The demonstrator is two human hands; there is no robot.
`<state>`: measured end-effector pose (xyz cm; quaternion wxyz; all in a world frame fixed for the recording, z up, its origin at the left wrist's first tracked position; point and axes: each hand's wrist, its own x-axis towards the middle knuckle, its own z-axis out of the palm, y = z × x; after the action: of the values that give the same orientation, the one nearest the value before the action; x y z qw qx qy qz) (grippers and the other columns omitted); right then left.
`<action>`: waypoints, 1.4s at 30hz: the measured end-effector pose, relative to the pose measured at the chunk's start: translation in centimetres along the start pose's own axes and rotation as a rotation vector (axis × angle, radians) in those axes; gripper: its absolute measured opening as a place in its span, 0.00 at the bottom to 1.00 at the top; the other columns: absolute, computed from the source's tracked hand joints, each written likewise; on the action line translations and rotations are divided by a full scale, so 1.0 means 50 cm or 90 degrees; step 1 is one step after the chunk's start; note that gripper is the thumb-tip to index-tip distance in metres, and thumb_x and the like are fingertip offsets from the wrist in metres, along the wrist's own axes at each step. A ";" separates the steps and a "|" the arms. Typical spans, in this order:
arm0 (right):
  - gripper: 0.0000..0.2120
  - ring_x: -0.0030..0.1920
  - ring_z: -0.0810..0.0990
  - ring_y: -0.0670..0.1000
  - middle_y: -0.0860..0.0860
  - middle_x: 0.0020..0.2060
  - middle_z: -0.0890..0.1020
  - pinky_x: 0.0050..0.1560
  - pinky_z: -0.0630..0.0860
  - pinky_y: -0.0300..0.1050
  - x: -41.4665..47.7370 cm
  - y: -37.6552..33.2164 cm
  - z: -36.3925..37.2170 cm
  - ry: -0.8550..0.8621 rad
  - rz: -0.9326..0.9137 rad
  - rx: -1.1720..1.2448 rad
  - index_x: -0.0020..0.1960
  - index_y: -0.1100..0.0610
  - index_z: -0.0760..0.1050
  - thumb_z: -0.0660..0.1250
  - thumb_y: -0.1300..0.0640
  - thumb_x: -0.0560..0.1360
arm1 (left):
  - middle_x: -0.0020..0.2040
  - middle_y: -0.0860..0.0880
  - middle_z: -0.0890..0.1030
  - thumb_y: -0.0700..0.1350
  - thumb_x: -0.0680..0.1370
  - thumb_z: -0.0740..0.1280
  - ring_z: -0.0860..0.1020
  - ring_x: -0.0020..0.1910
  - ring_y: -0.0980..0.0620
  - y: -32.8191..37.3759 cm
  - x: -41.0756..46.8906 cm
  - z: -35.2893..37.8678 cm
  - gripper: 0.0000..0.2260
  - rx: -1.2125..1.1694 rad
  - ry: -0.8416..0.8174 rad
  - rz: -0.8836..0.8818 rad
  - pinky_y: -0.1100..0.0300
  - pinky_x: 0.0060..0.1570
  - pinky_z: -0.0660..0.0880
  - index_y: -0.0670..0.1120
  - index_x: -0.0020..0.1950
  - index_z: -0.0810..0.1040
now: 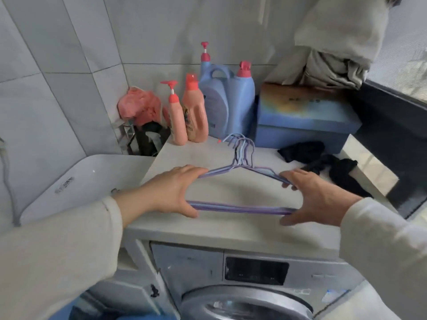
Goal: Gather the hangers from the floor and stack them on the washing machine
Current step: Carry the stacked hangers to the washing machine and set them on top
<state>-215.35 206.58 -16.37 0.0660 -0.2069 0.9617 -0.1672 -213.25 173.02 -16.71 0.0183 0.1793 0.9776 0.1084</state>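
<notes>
Already, a bundle of purple and blue wire hangers (240, 181) is held over the white counter (208, 229) that tops the washing machine (245, 285). The left hand (171, 192) is closed round the left corner of the bundle and the right hand (316, 197) round the right corner, so that the bottom bars are pinched together and the hooks are pointed away toward the blue detergent jug (221, 105). Whether the bundle is touching the counter or is held just above it cannot be told. The gathering part appears to be largely done, since several hangers are held as one set; the floor is not shown, so it cannot be judged whether any are left there. What remains is judged to be the release of the stack on the bare patch of counter, between the pink bottles (187, 114) behind and the dark cloth (323, 162) to the right.
</notes>
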 end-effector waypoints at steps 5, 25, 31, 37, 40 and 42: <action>0.56 0.60 0.66 0.46 0.41 0.58 0.69 0.63 0.71 0.46 0.100 0.059 0.047 -0.061 0.035 -0.005 0.72 0.45 0.64 0.75 0.29 0.48 | 0.70 0.53 0.65 0.56 0.64 0.77 0.68 0.67 0.54 -0.056 0.090 0.074 0.43 -0.056 -0.059 -0.011 0.55 0.65 0.69 0.51 0.73 0.59; 0.34 0.49 0.76 0.43 0.38 0.46 0.73 0.50 0.77 0.43 0.119 0.035 -0.015 -0.049 0.047 -0.045 0.55 0.40 0.67 0.74 0.32 0.54 | 0.70 0.56 0.66 0.59 0.64 0.74 0.64 0.68 0.55 -0.106 0.146 0.051 0.44 -0.079 -0.143 0.042 0.56 0.67 0.66 0.54 0.74 0.55; 0.36 0.45 0.77 0.42 0.38 0.45 0.73 0.46 0.76 0.40 0.093 0.018 -0.042 -0.030 0.036 -0.113 0.58 0.40 0.64 0.73 0.31 0.55 | 0.71 0.53 0.64 0.56 0.66 0.70 0.62 0.69 0.53 -0.109 0.133 0.043 0.45 -0.043 -0.191 0.069 0.56 0.65 0.67 0.54 0.76 0.47; 0.39 0.39 0.77 0.42 0.38 0.44 0.72 0.41 0.74 0.34 0.078 0.042 -0.065 -0.049 0.085 -0.148 0.58 0.36 0.60 0.72 0.28 0.53 | 0.58 0.56 0.74 0.54 0.65 0.70 0.72 0.55 0.55 -0.161 0.133 0.030 0.30 -0.078 -0.181 0.059 0.54 0.57 0.73 0.57 0.65 0.65; 0.37 0.36 0.75 0.36 0.37 0.44 0.71 0.35 0.69 0.29 0.074 0.049 -0.070 -0.072 0.098 -0.147 0.56 0.33 0.57 0.73 0.29 0.54 | 0.49 0.55 0.73 0.52 0.67 0.70 0.72 0.47 0.57 -0.183 0.127 0.040 0.22 -0.083 -0.191 0.067 0.59 0.49 0.73 0.56 0.60 0.71; 0.36 0.39 0.74 0.32 0.37 0.43 0.71 0.34 0.69 0.28 0.072 0.055 -0.073 -0.071 0.105 -0.144 0.53 0.31 0.56 0.73 0.29 0.54 | 0.45 0.56 0.70 0.52 0.67 0.70 0.72 0.44 0.55 -0.194 0.127 0.046 0.16 -0.081 -0.172 0.061 0.60 0.45 0.72 0.53 0.53 0.73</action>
<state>-220.36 208.49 -14.11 0.1096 -0.1421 0.9829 -0.0403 -222.37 166.87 -21.06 0.1559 0.2374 0.9476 0.1460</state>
